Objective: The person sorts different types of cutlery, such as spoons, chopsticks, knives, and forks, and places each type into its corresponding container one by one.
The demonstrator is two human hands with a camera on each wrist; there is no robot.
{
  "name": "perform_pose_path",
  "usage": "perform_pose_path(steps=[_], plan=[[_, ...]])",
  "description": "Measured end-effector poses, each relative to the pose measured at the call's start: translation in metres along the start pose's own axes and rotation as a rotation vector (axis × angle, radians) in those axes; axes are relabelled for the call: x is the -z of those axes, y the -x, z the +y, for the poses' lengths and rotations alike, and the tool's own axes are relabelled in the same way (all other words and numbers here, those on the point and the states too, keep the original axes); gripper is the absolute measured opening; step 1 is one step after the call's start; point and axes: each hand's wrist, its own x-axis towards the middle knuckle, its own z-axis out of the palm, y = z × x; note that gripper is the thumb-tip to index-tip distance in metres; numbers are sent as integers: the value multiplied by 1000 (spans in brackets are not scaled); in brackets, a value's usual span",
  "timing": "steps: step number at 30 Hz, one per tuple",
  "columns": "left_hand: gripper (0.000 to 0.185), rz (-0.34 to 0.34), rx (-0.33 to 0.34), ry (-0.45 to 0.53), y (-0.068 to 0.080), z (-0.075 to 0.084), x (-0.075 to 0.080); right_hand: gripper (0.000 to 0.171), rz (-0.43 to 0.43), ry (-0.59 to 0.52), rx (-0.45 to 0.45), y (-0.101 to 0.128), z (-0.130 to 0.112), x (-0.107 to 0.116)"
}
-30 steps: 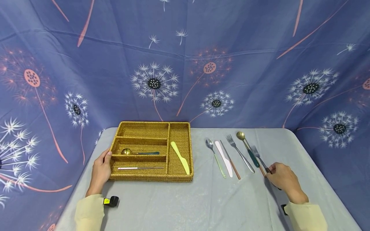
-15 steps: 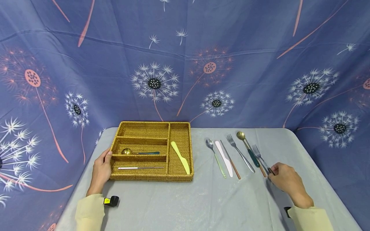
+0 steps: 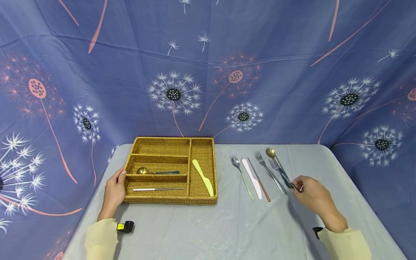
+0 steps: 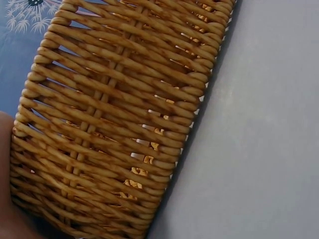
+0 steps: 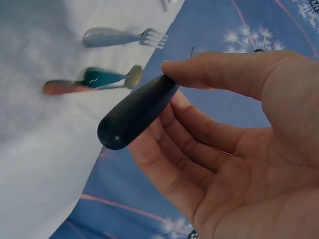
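Note:
In the head view my left hand grips the left side of a woven cutlery tray; its wicker wall fills much of the left wrist view. My right hand pinches a fork by its dark handle between thumb and fingers. The fork's metal tines hang over a gold spoon with a green handle, partly hiding it. Inside the tray lie a gold spoon with a dark green handle, a thin white-and-metal stick and a yellow knife.
Left of the held fork, a silver fork, a brown-handled piece, a pale pink knife and a green-handled spoon lie on the grey cloth. A brown handle lies beside the green-handled spoon. Blue flowered fabric hangs behind.
My right hand has lifted the dark-handled fork and carried it left, over the gold spoon with the green handle. The left hand and tray stay where they were.

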Motion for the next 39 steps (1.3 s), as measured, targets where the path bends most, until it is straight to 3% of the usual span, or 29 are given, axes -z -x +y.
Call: perform_pose_path(steps=[18,39], plan=[[60,8,-11,1,-1,0,-1,10,-5,9,108,-11,-48,7],[61,-1,-8,3,1,0,1,18,-56,12,281,-48,-122,-4]])
